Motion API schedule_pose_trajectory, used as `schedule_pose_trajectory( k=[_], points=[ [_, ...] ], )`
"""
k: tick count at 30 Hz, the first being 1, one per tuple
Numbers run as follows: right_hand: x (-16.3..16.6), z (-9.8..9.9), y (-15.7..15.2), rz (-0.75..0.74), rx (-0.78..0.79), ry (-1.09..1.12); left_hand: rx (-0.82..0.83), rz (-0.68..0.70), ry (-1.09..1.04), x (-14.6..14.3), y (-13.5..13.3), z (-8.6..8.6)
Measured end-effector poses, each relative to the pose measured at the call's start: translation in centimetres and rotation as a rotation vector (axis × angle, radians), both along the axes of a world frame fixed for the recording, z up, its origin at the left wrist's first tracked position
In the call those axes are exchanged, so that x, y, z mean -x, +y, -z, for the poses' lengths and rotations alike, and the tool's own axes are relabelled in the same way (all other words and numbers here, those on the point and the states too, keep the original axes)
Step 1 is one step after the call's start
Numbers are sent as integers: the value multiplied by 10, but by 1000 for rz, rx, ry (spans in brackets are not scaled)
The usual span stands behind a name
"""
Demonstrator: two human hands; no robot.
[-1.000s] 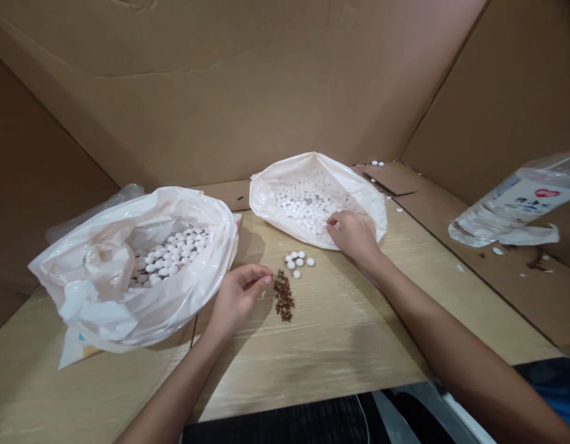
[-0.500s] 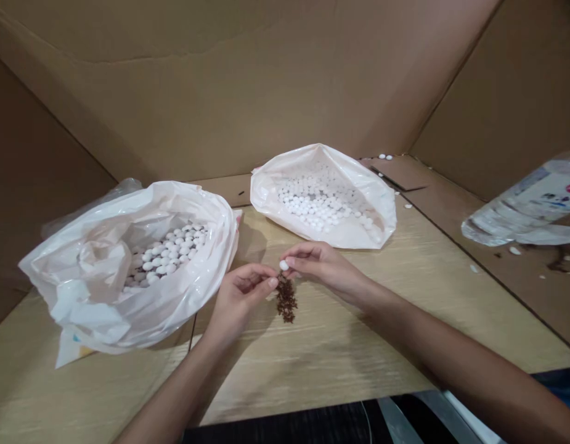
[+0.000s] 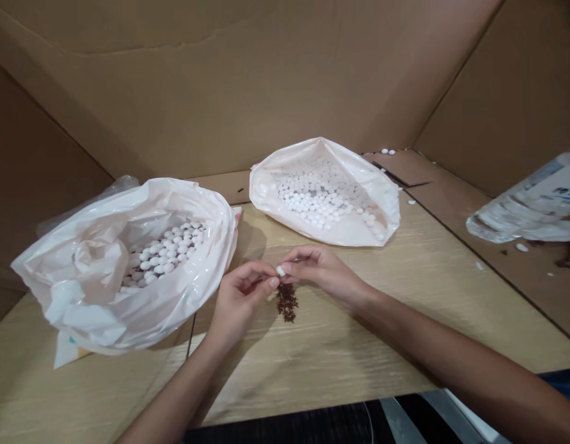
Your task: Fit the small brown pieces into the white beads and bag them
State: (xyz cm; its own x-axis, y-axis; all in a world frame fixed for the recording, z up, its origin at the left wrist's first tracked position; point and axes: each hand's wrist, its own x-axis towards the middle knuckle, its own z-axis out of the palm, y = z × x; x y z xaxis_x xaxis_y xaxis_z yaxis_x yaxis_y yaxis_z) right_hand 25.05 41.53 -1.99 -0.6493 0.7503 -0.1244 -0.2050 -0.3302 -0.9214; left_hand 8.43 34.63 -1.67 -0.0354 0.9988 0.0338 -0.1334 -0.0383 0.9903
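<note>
Between the thumb and fingers of my right hand (image 3: 315, 268) is a small white ball (image 3: 281, 271). My left hand (image 3: 248, 287) is closed in a pinch, its fingertips meeting the right ones beside the ball. What the left fingers hold is hidden. Right below the fingertips is a clump of small brown bits (image 3: 287, 305); whether it lies on the table or hangs from the fingers I cannot tell. On the left, an open white plastic bag (image 3: 81, 308) holds many similar balls with dark marks among them. A second white bag (image 3: 285, 225), behind my hands, has plainer white balls.
Cardboard walls (image 3: 248, 80) enclose the wooden table (image 3: 358, 351) at the back and both sides. A clear plastic bottle (image 3: 520, 206) lies at the right. A dark flat piece (image 3: 402, 176) and a few loose white balls (image 3: 388, 152) are in the back right corner.
My right hand has brought the white ball slightly down and left, against the left fingertips, where it is now more covered. The view has shifted a little.
</note>
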Motion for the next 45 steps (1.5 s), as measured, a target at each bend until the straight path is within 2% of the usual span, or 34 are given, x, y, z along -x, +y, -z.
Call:
schedule_pose_trajectory(
  k=[9, 17, 29, 36, 40, 45],
  points=[
    [0, 5, -3, 63, -56, -55, -34, -56, 21, -4, 0, 3],
    [0, 3, -4, 54, -86, -63, -36, -59, 73, -4, -1, 1],
    [4, 1, -10, 133, -243, -73, -36, -68, 111, -3, -2, 2],
    [5, 0, -14, 136, -195, -68, -94, -65, 163, -5, -2, 2],
    [4, -2, -15, 145, -178, -66, -186, -60, 222, -5, -4, 3],
    [1, -5, -11, 83, -115, -58, -214, -47, 251, -6, -5, 2]
  ],
)
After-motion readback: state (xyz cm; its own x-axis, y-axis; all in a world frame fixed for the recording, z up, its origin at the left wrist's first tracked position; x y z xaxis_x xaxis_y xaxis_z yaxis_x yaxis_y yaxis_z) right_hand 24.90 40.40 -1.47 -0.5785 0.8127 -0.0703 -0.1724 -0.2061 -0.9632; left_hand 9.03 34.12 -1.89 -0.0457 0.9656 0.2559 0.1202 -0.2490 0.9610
